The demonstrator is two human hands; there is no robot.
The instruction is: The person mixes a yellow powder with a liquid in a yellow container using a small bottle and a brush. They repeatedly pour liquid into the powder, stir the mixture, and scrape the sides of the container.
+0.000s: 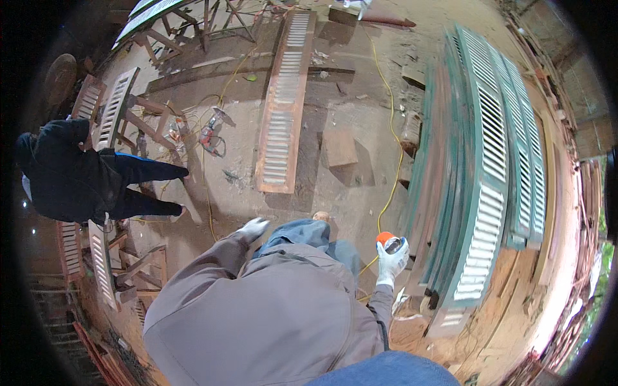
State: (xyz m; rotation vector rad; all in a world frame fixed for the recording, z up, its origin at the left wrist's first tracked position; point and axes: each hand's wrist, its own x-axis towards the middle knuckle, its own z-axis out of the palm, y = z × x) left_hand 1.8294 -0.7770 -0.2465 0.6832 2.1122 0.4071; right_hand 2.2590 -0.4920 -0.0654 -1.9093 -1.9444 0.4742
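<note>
Soft daylight fills the yard — no harsh glare, only pale shadows beside the wooden block [339,148]. The middle looks sharp. Edges bend round and turn black — the left side is dim.

The person's right hand [391,260], wearing a white glove, is rising at the end of a bent grey-sleeved forearm and is curling its fingers closed around something held upright at about waist height. The left hand [252,227], also gloved in white, is hanging loosely out to the side with the arm reaching away from the body, and its fingers are gripping nothing.
</note>
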